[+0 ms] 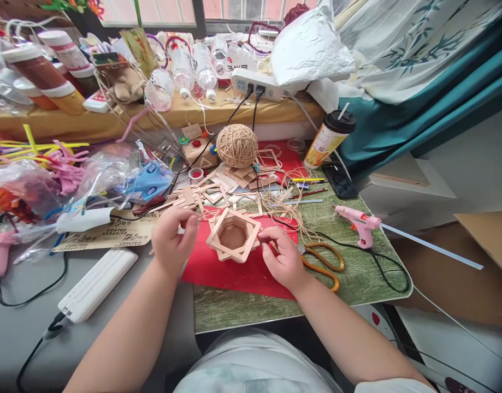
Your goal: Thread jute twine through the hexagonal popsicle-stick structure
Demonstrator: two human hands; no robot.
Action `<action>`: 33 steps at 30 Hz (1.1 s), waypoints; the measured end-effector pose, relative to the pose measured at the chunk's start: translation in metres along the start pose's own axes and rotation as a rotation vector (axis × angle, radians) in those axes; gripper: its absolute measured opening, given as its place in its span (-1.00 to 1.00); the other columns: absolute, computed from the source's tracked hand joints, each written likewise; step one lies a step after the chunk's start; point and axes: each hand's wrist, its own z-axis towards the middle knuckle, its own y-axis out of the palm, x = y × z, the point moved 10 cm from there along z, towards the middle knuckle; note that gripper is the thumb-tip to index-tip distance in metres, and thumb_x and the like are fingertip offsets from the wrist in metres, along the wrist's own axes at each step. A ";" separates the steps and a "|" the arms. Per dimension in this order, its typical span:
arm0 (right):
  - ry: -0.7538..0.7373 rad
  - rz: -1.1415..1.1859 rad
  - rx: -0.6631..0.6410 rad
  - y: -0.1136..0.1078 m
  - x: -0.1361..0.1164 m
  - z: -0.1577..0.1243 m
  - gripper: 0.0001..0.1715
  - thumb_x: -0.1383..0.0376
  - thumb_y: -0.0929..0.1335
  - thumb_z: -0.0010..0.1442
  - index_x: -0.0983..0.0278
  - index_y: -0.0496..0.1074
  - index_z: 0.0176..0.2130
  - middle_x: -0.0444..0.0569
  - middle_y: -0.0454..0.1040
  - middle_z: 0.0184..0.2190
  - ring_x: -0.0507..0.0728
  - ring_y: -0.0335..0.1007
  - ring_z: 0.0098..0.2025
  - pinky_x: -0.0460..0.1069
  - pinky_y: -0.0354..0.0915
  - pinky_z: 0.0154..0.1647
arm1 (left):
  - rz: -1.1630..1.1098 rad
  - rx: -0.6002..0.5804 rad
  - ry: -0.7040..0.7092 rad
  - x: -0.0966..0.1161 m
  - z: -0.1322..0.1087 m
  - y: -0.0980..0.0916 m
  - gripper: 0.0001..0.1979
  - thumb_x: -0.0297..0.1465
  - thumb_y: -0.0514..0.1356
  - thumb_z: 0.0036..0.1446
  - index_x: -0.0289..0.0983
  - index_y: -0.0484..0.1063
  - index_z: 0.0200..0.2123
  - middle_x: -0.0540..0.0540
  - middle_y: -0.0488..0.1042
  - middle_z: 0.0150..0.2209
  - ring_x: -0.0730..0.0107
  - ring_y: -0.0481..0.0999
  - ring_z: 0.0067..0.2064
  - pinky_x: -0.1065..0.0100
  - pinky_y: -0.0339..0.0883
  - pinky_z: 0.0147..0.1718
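Note:
A hexagonal pot built from stacked wooden craft sticks (249, 248) is over the red sheet in front of me, its hollow facing up. My right hand (284, 261) is at the pot's right side, with curled fingers and thumb closed at one of its corners. To the left of the pot, apart from it, is my left hand (172, 236). Its fingers are curled in with the thumb near them; whatever they may hold is hidden. Scissors with orange-brown handles (337, 262) lie just right of my right hand.
Behind the pot lie loose craft sticks (223, 192), tangled twine and a twine ball (237, 146). A pink glue gun (360, 222), black phone (340, 181) and lidded drink cup (329, 138) are at right. Sandpaper (130, 232) and a white power strip (98, 284) lie at left.

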 end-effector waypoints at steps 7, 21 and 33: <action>0.025 0.004 -0.010 0.003 0.006 -0.003 -0.67 0.36 0.34 0.43 0.07 0.46 0.14 0.07 0.52 0.00 0.26 0.53 0.02 0.24 0.53 0.08 | -0.070 -0.308 -0.542 -0.070 -0.008 0.037 -0.51 0.03 0.18 0.43 -0.21 0.60 -0.36 -0.05 0.59 -0.43 0.27 0.56 -0.36 0.30 0.39 -0.31; 0.007 -0.053 -0.021 0.005 0.001 -0.001 -0.69 0.37 0.36 0.41 0.07 0.44 0.09 0.03 0.52 -0.05 0.23 0.52 -0.02 0.19 0.51 0.02 | -0.358 -0.494 -0.548 -0.048 -0.016 0.067 -0.56 0.07 0.35 0.30 -0.18 0.70 -0.12 -0.24 0.65 0.15 -0.07 0.61 0.22 0.03 0.47 0.21; 0.010 -0.084 -0.037 0.007 0.001 0.002 -0.65 0.40 0.36 0.37 0.07 0.44 0.09 0.01 0.54 -0.05 0.21 0.52 -0.06 0.15 0.51 -0.02 | -0.419 -0.317 -0.456 -0.035 -0.010 0.056 -0.81 -0.17 0.44 0.28 -0.15 0.69 -0.19 -0.22 0.65 0.06 0.01 0.62 0.17 -0.07 0.41 0.30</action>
